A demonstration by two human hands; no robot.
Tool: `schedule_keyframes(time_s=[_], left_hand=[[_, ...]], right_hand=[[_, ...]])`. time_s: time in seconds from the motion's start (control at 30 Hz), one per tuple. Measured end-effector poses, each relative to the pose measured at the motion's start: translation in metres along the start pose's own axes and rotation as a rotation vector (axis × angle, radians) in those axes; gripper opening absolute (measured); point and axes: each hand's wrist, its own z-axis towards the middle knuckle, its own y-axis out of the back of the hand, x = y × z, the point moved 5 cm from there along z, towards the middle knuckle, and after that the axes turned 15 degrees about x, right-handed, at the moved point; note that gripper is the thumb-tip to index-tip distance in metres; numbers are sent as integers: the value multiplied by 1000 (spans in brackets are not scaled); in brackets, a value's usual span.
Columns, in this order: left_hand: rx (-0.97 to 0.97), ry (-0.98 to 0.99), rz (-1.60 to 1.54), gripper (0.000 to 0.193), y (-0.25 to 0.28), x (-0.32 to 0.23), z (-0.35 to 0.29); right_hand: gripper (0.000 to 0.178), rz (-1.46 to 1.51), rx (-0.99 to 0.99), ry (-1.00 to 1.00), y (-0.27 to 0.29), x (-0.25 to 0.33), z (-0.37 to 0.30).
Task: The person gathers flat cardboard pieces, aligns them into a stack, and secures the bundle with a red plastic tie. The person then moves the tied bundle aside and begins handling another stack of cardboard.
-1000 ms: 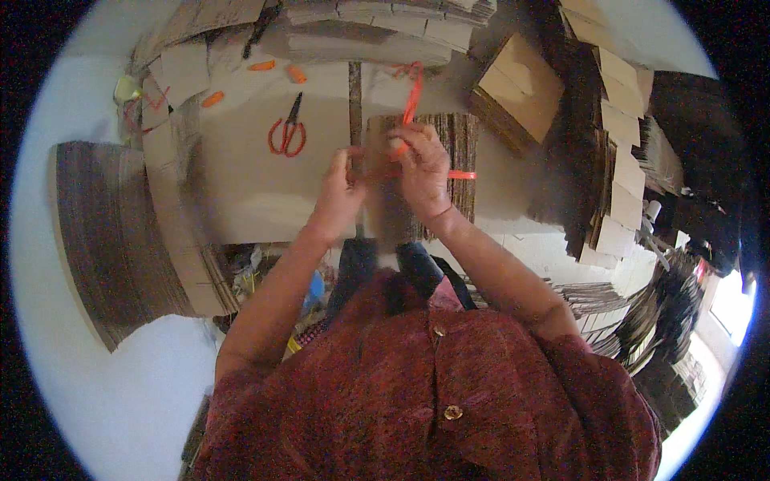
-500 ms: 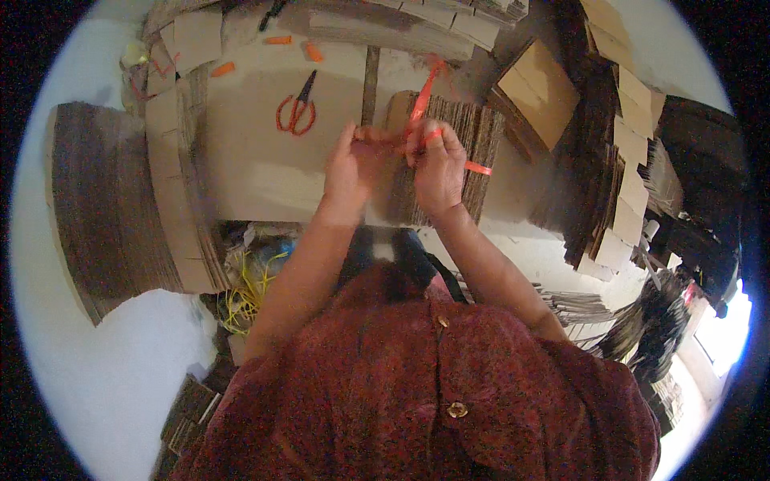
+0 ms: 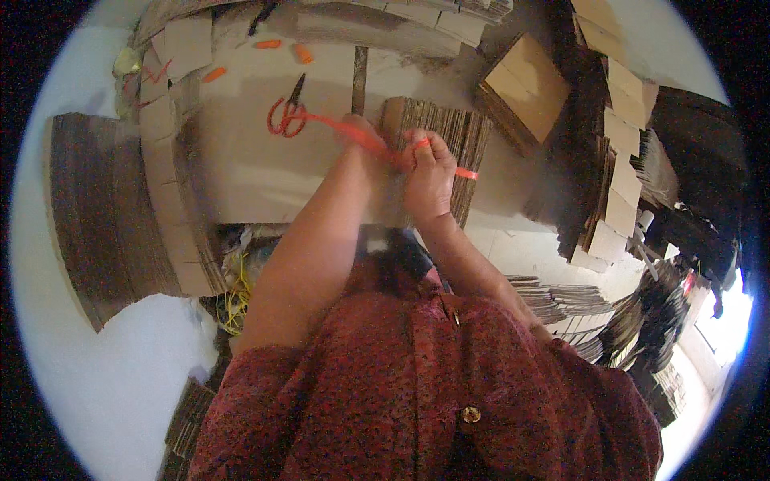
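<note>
A bright orange-red plastic strap [image 3: 366, 139] runs from near the scissors across to my right hand, with a short end sticking out on that hand's far side. My right hand [image 3: 429, 180] is closed on the strap, over a bundle of stacked cardboard pieces [image 3: 472, 132]. My left hand [image 3: 362, 144] is at the bundle's left side, behind the strap. Motion blur hides its fingers, so its grip is unclear. Scissors with red handles [image 3: 287, 119] and dark blades lie on the table, left of my left hand; the strap's left end overlaps their handles in view.
Small orange pieces [image 3: 302, 54] lie on the pale work surface [image 3: 249, 176] beyond the scissors. Stacked cardboard [image 3: 112, 208] lines the left, and more stacks [image 3: 622, 160] stand on the right. A flat cardboard pile [image 3: 529, 84] sits at the far right. Yellow strings [image 3: 237, 301] hang below the table edge.
The strap, which stood up away from me beyond my right hand, now stretches leftward toward the scissors. My left forearm has reached farther in; my right hand stays closed over the bundle.
</note>
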Motion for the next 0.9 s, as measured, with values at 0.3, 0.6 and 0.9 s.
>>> schedule_keyframes(time_s=[0.3, 0.6, 0.9], left_hand=[[73, -41, 424, 21, -19, -20, -3], [66, -65, 591, 26, -18, -26, -5], [76, -21, 548, 34, -17, -22, -1]], right_hand=[[19, -59, 27, 35, 14, 4, -10], [16, -3, -71, 26, 22, 7, -17], [15, -16, -109, -21, 27, 9, -20]])
